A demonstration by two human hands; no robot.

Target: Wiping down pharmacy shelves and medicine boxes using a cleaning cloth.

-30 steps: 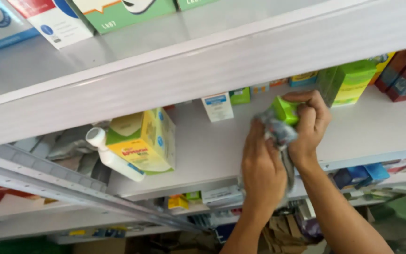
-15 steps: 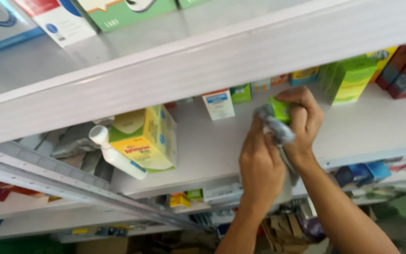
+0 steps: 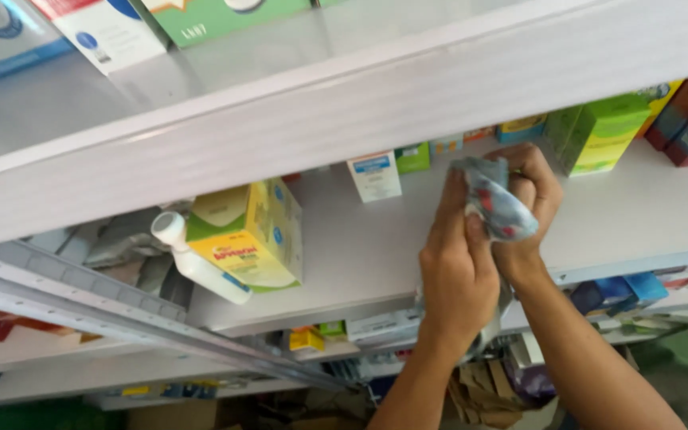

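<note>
White shelves fill the view, one above another, with small boxes lined up on them. On the middle shelf (image 3: 360, 255) both hands come together over a crumpled cloth (image 3: 494, 205) with grey, blue and red patches. The left hand (image 3: 457, 275) comes up from below, and its fingers (image 3: 454, 209) press flat against the near side of the cloth. The right hand (image 3: 529, 199) sits behind it, with its fingers curled shut around the far side, so the cloth is squeezed between the two hands. The cloth is bunched into a lump just above the shelf, and its long side runs from up and left to down and right. The right hand has the tighter hold; the left hand only rests on it. Whether anything is hidden inside the cloth cannot be seen.

Well apart to the left, a yellow and green box (image 3: 247, 237) stands on the same shelf, with a white bottle (image 3: 199, 256) leaning against it. A small white and blue box (image 3: 374, 175) stands near the back, and a green box (image 3: 599, 134) stands to the right of the hands
</note>
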